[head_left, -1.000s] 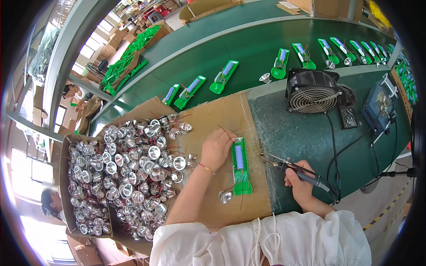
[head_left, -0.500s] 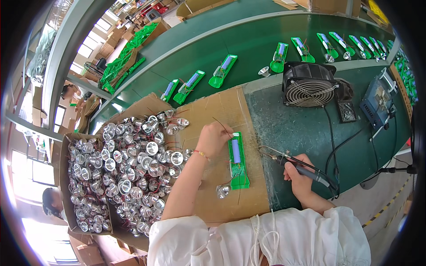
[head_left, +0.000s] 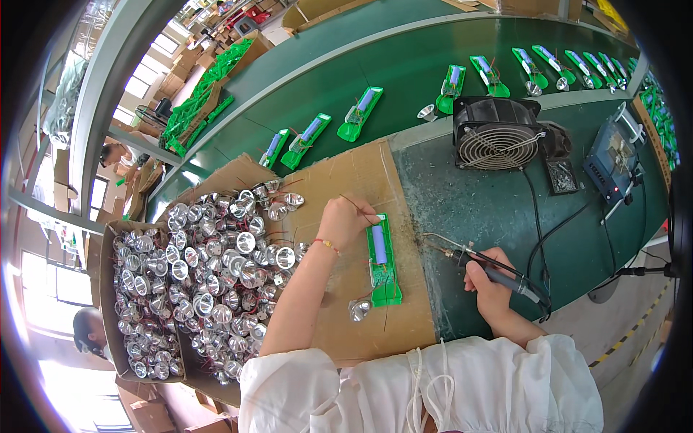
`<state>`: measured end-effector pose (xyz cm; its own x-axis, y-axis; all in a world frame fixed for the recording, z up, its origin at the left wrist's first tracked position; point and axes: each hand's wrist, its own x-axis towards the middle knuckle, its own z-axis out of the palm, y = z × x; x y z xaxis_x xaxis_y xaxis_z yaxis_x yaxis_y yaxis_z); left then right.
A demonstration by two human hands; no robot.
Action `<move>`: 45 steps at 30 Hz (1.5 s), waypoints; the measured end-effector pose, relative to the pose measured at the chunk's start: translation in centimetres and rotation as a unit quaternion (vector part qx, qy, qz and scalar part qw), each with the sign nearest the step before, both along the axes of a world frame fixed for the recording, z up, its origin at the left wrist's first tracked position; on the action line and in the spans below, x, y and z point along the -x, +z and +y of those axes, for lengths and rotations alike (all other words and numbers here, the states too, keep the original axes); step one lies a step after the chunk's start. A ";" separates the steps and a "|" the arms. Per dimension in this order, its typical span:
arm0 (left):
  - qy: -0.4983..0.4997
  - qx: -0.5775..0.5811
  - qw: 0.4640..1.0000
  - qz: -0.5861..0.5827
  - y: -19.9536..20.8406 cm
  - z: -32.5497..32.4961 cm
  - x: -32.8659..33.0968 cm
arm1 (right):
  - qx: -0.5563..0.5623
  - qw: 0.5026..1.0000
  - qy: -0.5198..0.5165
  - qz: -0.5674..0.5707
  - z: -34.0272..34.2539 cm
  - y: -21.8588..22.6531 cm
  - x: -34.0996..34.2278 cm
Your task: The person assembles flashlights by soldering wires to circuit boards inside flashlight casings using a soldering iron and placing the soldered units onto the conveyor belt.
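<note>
At centre, a green case (head_left: 385, 264) lies on cardboard (head_left: 345, 270), left hand (head_left: 344, 222) at its twelve-o'clock end, perhaps steadying it; I can't tell whether it pinches anything. At three o'clock the right hand (head_left: 489, 287) grips a soldering iron (head_left: 510, 281), apparently keeping heat clear. Green bench (head_left: 433, 169) beyond, workshop boxes (head_left: 151, 416) at eight.

Housing (head_left: 388, 295): bright green. Cell (head_left: 380, 245) inside the housing: violet-blue. Cardboard sheet (head_left: 410, 307) beneath the housing: brown. Reflectors (head_left: 204, 303) left of the housing: mirror silver. Worktop (head_left: 480, 206) right of the housing: dark green. Fan (head_left: 497, 130) beyond the housing: black, with silver concentric-ring grille (head_left: 498, 149).
</note>
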<state>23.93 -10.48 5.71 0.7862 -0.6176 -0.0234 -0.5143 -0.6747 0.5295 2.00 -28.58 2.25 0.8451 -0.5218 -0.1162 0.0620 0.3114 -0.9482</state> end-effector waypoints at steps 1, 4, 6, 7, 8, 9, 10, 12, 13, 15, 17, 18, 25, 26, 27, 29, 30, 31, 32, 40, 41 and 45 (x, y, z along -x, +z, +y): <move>-0.001 -0.001 1.000 0.003 0.0 -0.1 -0.1 | 0.007 1.000 0.000 0.004 -0.1 0.0 0.0; 0.061 -0.007 0.991 0.123 0.5 -0.2 -1.0 | 0.005 1.000 0.001 -0.005 -0.2 0.0 0.1; 0.028 0.064 0.966 0.247 -0.7 0.7 -2.4 | 0.005 1.000 0.005 -0.005 -0.1 0.2 0.1; 0.030 0.064 0.966 0.247 -1.2 1.0 -2.7 | 0.004 1.000 0.005 -0.005 -0.1 0.2 0.1; 0.020 0.069 0.962 0.264 -1.4 1.1 -2.9 | 0.004 1.000 0.005 -0.004 -0.2 0.2 0.2; 0.010 0.074 0.957 0.281 -1.5 1.1 -3.0 | 0.008 1.000 0.004 -0.005 -0.3 0.1 0.2; 0.010 0.074 0.957 0.281 -1.6 1.1 -3.0 | 0.013 1.000 0.004 -0.007 -0.3 0.0 0.3; 0.064 -0.065 0.968 0.234 -1.2 0.2 -2.6 | 0.025 1.000 -0.008 -0.005 -0.6 -0.1 0.3; 0.063 -0.065 0.968 0.235 -1.3 0.0 -2.6 | 0.037 0.999 -0.018 -0.006 -0.7 -0.1 0.3; 0.053 -0.092 0.968 0.226 -1.2 0.3 -2.7 | 0.033 0.999 -0.014 -0.011 -0.7 0.0 0.2; 0.069 -0.050 0.969 0.234 -1.1 0.7 -2.4 | 0.032 0.999 -0.012 -0.015 -0.7 0.1 0.1; 0.080 -0.008 0.967 0.243 -1.1 0.8 -2.2 | 0.031 0.999 -0.009 -0.012 -0.7 0.2 0.1; 0.012 -0.231 0.972 0.044 2.1 3.3 9.1 | 0.061 0.998 -0.029 -0.011 -2.3 -0.3 1.1; 0.020 -0.241 0.970 0.035 2.0 2.8 11.2 | 0.059 0.998 -0.026 -0.004 -2.5 -0.4 1.0; 0.023 -0.249 0.968 0.027 2.0 2.2 12.1 | 0.061 0.998 -0.030 -0.008 -2.7 -0.5 0.9; 0.054 -0.085 0.991 0.084 0.4 2.1 10.4 | 0.050 0.998 -0.033 0.000 -3.1 -0.5 0.8; 0.097 -0.080 0.968 0.219 2.0 0.9 8.6 | 0.055 0.998 -0.028 0.005 -3.1 -0.4 0.7; 0.074 -0.059 0.981 0.167 0.7 0.8 6.6 | 0.059 0.998 -0.024 0.011 -3.0 -0.3 0.5; 0.049 -0.036 0.992 0.113 -0.9 0.6 4.5 | 0.058 0.998 -0.025 0.015 -3.0 -0.3 0.6; 0.071 0.055 0.989 -0.114 -3.6 -11.2 -13.1 | 0.019 0.998 -0.005 0.058 -2.7 -0.4 -0.4; 0.099 0.052 0.985 -0.130 -3.6 -12.1 -14.2 | 0.016 0.998 -0.007 0.065 -2.6 -0.4 -0.3; 0.181 0.083 0.933 -0.299 -2.4 -13.6 -15.0 | 0.027 0.994 0.003 0.103 -3.0 0.6 -0.2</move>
